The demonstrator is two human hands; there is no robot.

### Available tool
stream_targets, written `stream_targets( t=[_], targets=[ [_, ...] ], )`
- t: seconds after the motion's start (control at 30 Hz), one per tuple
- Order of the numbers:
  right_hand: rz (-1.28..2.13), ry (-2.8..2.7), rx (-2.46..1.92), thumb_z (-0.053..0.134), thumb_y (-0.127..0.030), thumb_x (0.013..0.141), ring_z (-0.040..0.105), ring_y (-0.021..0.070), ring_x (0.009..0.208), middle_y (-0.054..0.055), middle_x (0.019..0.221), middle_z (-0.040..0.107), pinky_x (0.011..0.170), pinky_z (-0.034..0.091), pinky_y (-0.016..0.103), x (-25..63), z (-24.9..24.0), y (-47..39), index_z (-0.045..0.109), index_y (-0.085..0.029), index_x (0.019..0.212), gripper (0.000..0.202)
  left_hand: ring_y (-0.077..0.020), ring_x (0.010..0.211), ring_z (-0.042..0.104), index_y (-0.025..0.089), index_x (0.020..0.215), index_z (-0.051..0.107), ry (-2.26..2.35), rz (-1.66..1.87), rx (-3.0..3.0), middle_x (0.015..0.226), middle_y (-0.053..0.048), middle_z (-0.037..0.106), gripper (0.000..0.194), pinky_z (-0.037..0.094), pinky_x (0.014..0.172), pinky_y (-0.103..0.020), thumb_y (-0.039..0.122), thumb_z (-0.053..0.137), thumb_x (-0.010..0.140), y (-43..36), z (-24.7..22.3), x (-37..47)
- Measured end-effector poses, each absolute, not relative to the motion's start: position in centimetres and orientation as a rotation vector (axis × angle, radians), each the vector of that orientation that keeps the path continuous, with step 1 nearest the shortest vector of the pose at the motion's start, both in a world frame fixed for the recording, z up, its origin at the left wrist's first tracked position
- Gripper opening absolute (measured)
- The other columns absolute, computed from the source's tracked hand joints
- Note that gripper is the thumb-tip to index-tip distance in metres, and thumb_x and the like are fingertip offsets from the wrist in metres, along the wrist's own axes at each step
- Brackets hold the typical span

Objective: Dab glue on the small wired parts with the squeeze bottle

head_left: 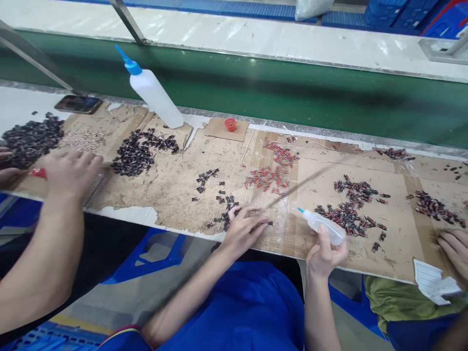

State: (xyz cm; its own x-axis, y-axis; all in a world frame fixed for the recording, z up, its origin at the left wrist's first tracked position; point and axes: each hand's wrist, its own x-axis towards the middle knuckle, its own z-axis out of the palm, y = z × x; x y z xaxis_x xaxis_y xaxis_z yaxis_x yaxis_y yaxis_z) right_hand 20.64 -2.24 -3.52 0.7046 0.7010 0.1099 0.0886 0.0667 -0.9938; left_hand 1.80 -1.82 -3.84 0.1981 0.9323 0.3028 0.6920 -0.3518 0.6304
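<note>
The right hand (326,253) gripped a small bottle (334,235); the left hand (245,227), its grip unclear, lay beside black pieces (230,200). Light, steady squeezing seemed advisable.

White bench (22,100) under worn cardboard (179,195), with black parts (131,158), red pieces (283,157), a tall bottle (155,100), a phone (78,104).

Bright light, ledge (234,41) glare, soft shadows, seemingly slight blur
</note>
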Motion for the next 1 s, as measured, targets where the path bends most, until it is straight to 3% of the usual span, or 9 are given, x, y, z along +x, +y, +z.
stream_targets(
  t=[0.17,0.27,0.5,0.6,0.73,0.83,0.9,1.0],
  targets=[
    [0.587,-0.874,-1.407,0.081,-0.037,0.061,0.071,0.0226,0.082,0.004,0.085,0.069,0.076,0.056,0.038,20.2,-2.8,-1.0,0.047,-0.022,0.087,0.046,-0.023,0.107,0.064,0.028,0.099,0.07,1.456,0.83,2.066,0.099,-0.002,0.076,0.014,0.036,0.096,-0.044,0.025,0.064,0.087,-0.5,-2.5,1.1],
    [0.574,-0.929,-1.456,0.081,-0.036,0.061,0.071,0.0256,0.093,0.009,0.096,0.072,0.084,0.055,0.041,19.7,-2.5,0.0,0.048,-0.021,0.092,0.048,-0.0225,0.104,0.064,0.026,0.096,0.071,1.591,0.861,2.024,0.101,-0.003,0.076,0.013,0.038,0.096,-0.043,0.024,0.059,0.09,1.3,-1.3,-0.1],
    [0.306,-1.127,-1.81,0.075,-0.044,0.066,0.069,0.0236,0.081,0.009,0.09,0.073,0.081,0.054,0.038,19.3,-2.4,1.6,0.063,-0.018,0.091,0.039,-0.0312,0.106,0.054,0.021,0.091,0.072,2.181,0.473,1.859,0.102,-0.009,0.072,0.017,0.034,0.092,-0.049,0.035,0.063,0.086,4.2,0.3,-0.8],
    [0.356,-1.166,-1.812,0.075,-0.044,0.066,0.068,0.0236,0.082,0.009,0.092,0.072,0.081,0.054,0.04,19.4,-2.7,1.6,0.062,-0.018,0.096,0.042,-0.0315,0.105,0.053,0.02,0.091,0.072,2.186,0.397,1.878,0.102,-0.011,0.07,0.019,0.034,0.09,-0.048,0.03,0.056,0.09,4.5,-0.1,-0.4],
    [0.213,-1.139,-1.651,0.08,-0.04,0.065,0.067,0.0252,0.094,0.014,0.106,0.069,0.086,0.054,0.042,19.4,-3.1,-0.1,0.057,-0.014,0.115,0.061,-0.0303,0.103,0.052,0.017,0.089,0.069,2.136,0.441,1.962,0.1,-0.012,0.068,0.02,0.034,0.088,-0.045,0.023,0.05,0.093,4.8,-1.0,-0.5],
    [0.077,-1.15,-1.515,0.081,-0.032,0.066,0.067,0.0233,0.092,0.012,0.103,0.069,0.085,0.055,0.041,18.6,-3.0,-2.3,0.06,-0.016,0.111,0.052,-0.0287,0.101,0.052,0.017,0.087,0.066,2.065,0.508,1.996,0.099,-0.012,0.068,0.017,0.033,0.086,-0.042,0.018,0.05,0.092,4.5,-1.1,-0.4],
    [0.266,-1.176,-1.469,0.078,-0.031,0.071,0.068,0.0212,0.086,0.009,0.094,0.071,0.083,0.057,0.039,17.8,-2.9,-3.3,0.065,-0.018,0.103,0.037,-0.0263,0.1,0.053,0.018,0.087,0.065,1.962,0.603,2.029,0.098,-0.009,0.068,0.015,0.032,0.086,-0.04,0.016,0.051,0.092,3.6,-0.8,0.2],
    [0.757,-1.049,-1.413,0.074,-0.036,0.074,0.071,0.0206,0.082,0.008,0.09,0.074,0.079,0.059,0.038,16.6,-2.6,-3.5,0.069,-0.017,0.1,0.033,-0.0219,0.098,0.055,0.021,0.086,0.064,1.719,0.771,2.14,0.094,-0.004,0.069,0.015,0.031,0.086,-0.037,0.017,0.051,0.093,1.7,-0.4,1.6]
  ],
)
